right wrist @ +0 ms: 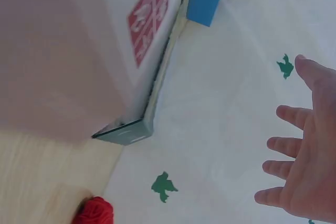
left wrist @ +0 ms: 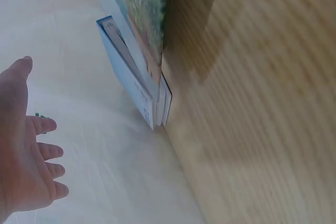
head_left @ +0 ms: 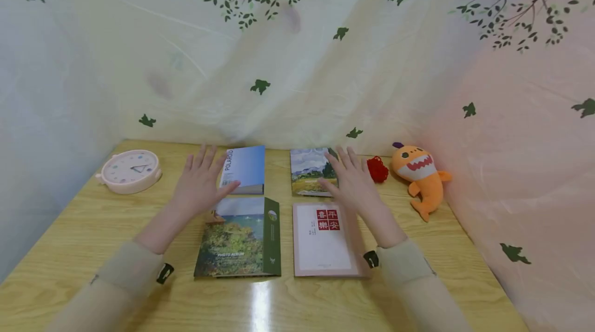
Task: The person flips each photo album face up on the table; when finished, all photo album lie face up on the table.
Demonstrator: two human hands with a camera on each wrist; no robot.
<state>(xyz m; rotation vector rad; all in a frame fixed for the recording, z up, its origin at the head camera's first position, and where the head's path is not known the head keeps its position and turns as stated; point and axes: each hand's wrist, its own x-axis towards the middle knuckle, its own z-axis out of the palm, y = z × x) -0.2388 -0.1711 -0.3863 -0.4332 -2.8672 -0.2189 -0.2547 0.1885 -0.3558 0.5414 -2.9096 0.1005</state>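
My left hand point(head_left: 199, 186) is spread with fingers straight, above the table by the blue Polaroid album point(head_left: 248, 167) and the green photo album point(head_left: 237, 239). Fingers fanned out, my right hand point(head_left: 351, 179) hovers over the landscape-painting album point(head_left: 309, 169) and the pale album with red characters point(head_left: 323, 249). Both hands hold nothing. The left wrist view shows the left hand point(left wrist: 23, 156) apart from the albums' edges, and in the right wrist view the right hand point(right wrist: 310, 150) is likewise clear of the albums.
A pink clock point(head_left: 131, 171) lies at the table's left. Toward the back right are a red yarn-like bundle point(head_left: 377, 170) and an orange shark plush point(head_left: 425, 179). Curtains with leaf prints point(head_left: 288, 63) enclose the wooden table point(head_left: 223, 306).
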